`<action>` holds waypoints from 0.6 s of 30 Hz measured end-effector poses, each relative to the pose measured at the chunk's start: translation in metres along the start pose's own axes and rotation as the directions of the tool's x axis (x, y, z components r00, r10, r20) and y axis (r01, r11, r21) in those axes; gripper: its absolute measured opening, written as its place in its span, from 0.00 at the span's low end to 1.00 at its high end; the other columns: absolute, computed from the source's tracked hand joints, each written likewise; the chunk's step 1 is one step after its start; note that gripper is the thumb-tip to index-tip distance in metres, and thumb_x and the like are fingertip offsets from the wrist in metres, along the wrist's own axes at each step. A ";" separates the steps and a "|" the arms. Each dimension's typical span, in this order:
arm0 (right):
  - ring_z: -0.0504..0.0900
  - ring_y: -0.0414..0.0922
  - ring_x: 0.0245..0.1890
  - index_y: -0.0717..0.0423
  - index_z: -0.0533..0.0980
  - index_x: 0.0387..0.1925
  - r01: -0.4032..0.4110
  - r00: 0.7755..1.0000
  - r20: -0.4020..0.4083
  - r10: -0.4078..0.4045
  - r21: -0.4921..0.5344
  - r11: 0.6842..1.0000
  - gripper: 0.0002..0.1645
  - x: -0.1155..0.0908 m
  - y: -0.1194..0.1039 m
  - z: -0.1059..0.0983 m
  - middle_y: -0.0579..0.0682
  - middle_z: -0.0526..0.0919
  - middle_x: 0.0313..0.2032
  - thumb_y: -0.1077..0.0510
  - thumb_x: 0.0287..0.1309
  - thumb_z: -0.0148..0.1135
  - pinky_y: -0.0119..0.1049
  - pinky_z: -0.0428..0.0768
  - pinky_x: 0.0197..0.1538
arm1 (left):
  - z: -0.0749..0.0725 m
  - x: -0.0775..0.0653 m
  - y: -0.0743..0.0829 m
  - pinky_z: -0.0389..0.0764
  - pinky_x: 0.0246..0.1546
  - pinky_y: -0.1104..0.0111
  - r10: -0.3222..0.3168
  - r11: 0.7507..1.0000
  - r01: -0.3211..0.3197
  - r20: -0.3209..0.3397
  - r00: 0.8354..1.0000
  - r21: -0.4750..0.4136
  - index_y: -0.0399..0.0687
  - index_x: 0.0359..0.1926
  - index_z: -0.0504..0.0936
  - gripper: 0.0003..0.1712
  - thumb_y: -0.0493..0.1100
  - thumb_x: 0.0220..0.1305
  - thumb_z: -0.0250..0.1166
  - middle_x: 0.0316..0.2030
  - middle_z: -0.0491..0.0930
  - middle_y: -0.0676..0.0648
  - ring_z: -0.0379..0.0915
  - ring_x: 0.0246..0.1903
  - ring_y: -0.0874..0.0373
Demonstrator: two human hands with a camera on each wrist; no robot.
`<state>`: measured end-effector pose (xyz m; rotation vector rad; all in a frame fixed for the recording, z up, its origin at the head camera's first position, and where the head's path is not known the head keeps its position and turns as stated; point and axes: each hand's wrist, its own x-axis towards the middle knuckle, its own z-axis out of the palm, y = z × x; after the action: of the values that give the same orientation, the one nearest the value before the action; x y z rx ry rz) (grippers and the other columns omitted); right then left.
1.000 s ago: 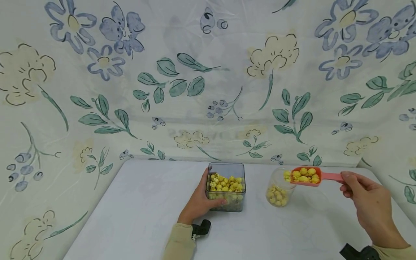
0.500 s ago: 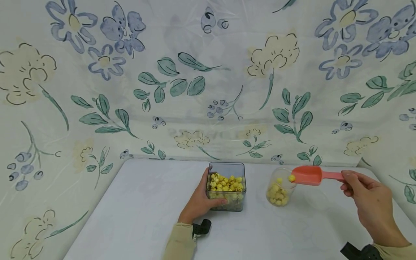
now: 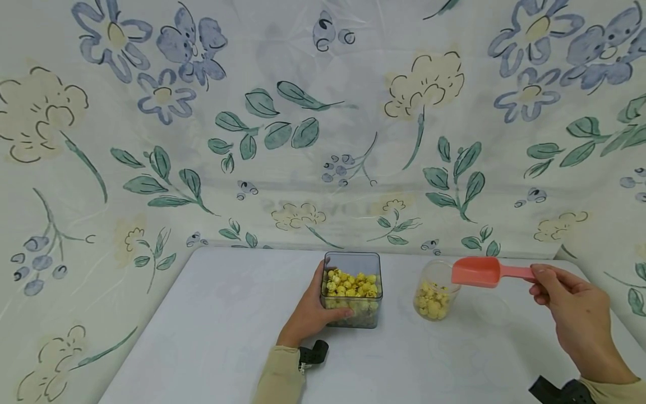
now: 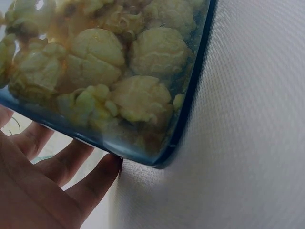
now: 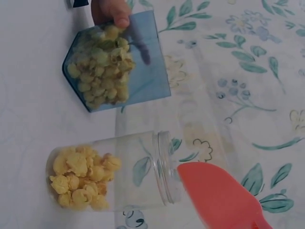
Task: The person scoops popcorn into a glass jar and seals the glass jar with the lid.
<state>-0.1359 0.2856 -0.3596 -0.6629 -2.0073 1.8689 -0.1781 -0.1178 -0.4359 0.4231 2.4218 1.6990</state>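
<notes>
My left hand (image 3: 310, 314) grips a square, see-through grey-blue box (image 3: 351, 264), thumb across its front and fingers along its left side. Yellow popcorn (image 3: 351, 285) fills roughly the lower half. In the left wrist view, fingertips (image 4: 102, 176) touch the box's edge. A clear round jar (image 3: 435, 274) stands upright to its right, popcorn in its lower part. My right hand (image 3: 575, 314) pinches the handle of a pink-red scoop (image 3: 476, 272), whose tilted bowl has its lip at the jar's mouth. No popcorn shows in the scoop. In the right wrist view, the scoop (image 5: 219, 195) hides part of the background.
Box and jar stand on a white table (image 3: 202, 325). Behind it and at the sides hangs a floral sheet (image 3: 353, 123). A faint ring-shaped outline (image 3: 492, 310) lies on the table right of the jar. Each wrist wears a black device.
The scoop, full of popcorn a second ago, has tipped toward the jar and its popcorn has fallen in. The jar's popcorn level has risen. The left hand and box have stayed put.
</notes>
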 end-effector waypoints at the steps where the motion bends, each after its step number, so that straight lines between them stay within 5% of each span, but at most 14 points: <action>1: 0.76 0.36 0.20 0.56 0.76 0.44 0.002 1.000 0.003 -0.002 0.002 1.000 0.18 0.000 0.000 0.000 0.41 0.80 0.20 0.50 0.56 0.63 0.21 0.77 0.25 | 0.000 0.000 0.000 0.52 0.64 0.49 0.006 1.000 -0.006 0.000 1.000 0.002 0.58 0.72 0.32 0.66 0.48 0.48 0.74 0.69 0.53 0.48 0.45 0.68 0.51; 11: 0.75 0.37 0.20 0.59 0.74 0.49 -0.059 0.998 -0.023 0.059 -0.006 0.998 0.26 -0.002 -0.003 0.004 0.40 0.79 0.21 0.47 0.53 0.64 0.21 0.77 0.25 | 0.000 0.000 0.001 0.52 0.64 0.50 0.017 1.000 -0.017 0.012 1.000 0.001 0.58 0.73 0.32 0.65 0.48 0.49 0.73 0.69 0.53 0.48 0.46 0.68 0.51; 18: 0.76 0.37 0.20 0.56 0.77 0.46 -0.033 0.999 0.001 0.033 0.051 0.998 0.21 -0.005 -0.004 0.008 0.41 0.80 0.23 0.50 0.54 0.64 0.22 0.77 0.26 | -0.001 -0.001 0.001 0.52 0.64 0.50 0.023 1.000 -0.023 0.004 1.000 -0.002 0.56 0.73 0.33 0.65 0.47 0.48 0.73 0.69 0.54 0.47 0.47 0.68 0.50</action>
<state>-0.1357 0.2762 -0.3557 -0.6865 -1.9537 1.9320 -0.1770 -0.1186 -0.4350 0.4557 2.4214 1.7082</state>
